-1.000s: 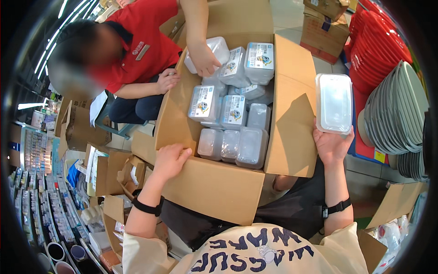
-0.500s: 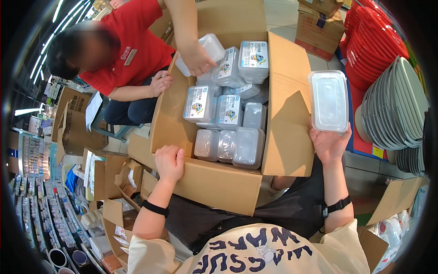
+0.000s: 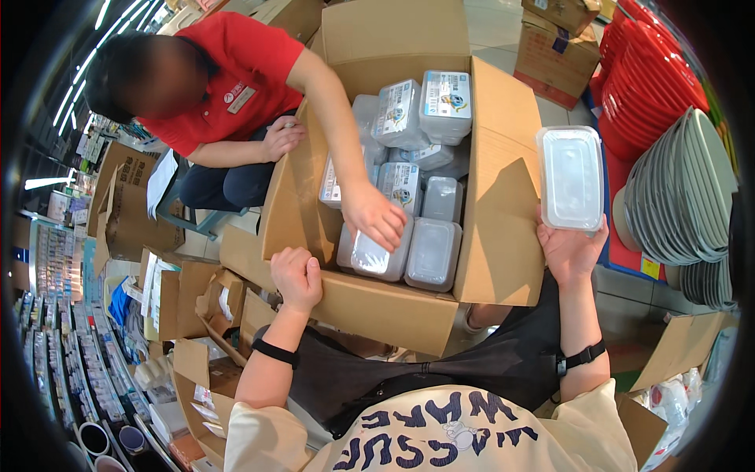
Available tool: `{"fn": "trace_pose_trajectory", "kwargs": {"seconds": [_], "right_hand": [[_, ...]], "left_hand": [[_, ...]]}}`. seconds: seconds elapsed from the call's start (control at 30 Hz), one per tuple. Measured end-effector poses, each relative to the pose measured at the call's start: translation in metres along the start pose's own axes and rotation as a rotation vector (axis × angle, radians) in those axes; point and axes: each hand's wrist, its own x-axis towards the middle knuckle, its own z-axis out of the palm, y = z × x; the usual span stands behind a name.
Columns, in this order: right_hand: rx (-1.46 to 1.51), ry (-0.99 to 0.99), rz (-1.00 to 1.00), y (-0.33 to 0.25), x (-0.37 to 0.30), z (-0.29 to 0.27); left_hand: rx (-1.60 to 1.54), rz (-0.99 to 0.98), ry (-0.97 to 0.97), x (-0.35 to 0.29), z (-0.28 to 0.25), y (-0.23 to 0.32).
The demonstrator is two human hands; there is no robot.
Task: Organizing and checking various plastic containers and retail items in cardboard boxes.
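Note:
My right hand [image 3: 572, 245] holds a clear plastic food container [image 3: 570, 177] by its near end, beyond the right flap of the big cardboard box [image 3: 385, 312]. My left hand [image 3: 296, 278] is closed over the box's near left edge, its fingertips partly hidden. Inside the box are several packs of clear containers, some with printed labels, such as the labelled pack [image 3: 446, 105] at the far right and the plain container [image 3: 433, 253] at the near right. A co-worker's hand [image 3: 376, 214] reaches in and rests over the near containers.
The co-worker in a red shirt [image 3: 244, 75] sits at the left of the box. Stacked red plastic ware [image 3: 649, 90] and grey-white stacked plates or basins [image 3: 680, 189] stand at the right. Opened cartons [image 3: 189, 299] and shelves of small goods [image 3: 55, 267] lie to the left.
The co-worker's hand has moved from a container at the box's far left to the near containers. The box and its contents appear slightly shifted right. My hands keep their holds.

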Motion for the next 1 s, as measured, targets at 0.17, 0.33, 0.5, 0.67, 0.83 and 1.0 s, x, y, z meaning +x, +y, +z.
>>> {"fn": "trace_pose_trajectory", "kwargs": {"seconds": [0.17, 0.33, 0.5, 0.67, 0.83, 1.0], "right_hand": [[-0.012, -0.049, 0.007, 0.0, 0.001, -0.003], [-0.013, -0.038, 0.007, 0.0007, 0.0008, -0.0002], [-0.027, -0.024, -0.004, 0.0004, 0.0017, -0.0027], [-0.033, -0.028, -0.001, 0.0, 0.002, -0.0045], [-0.024, -0.025, 0.0, 0.0014, 0.0029, -0.0045], [-0.023, 0.004, -0.004, 0.0015, 0.0014, -0.0017]], "left_hand": [[0.003, 0.009, 0.012, -0.0002, -0.0001, -0.0008], [0.009, 0.005, 0.007, -0.0008, -0.0003, -0.0015], [0.01, 0.012, 0.011, -0.0016, 0.0009, -0.0019], [0.004, 0.011, 0.01, -0.0017, 0.001, -0.0015], [0.012, 0.006, 0.016, -0.0019, 0.0003, -0.0013], [0.019, 0.013, 0.013, -0.003, 0.001, -0.0032]]}}
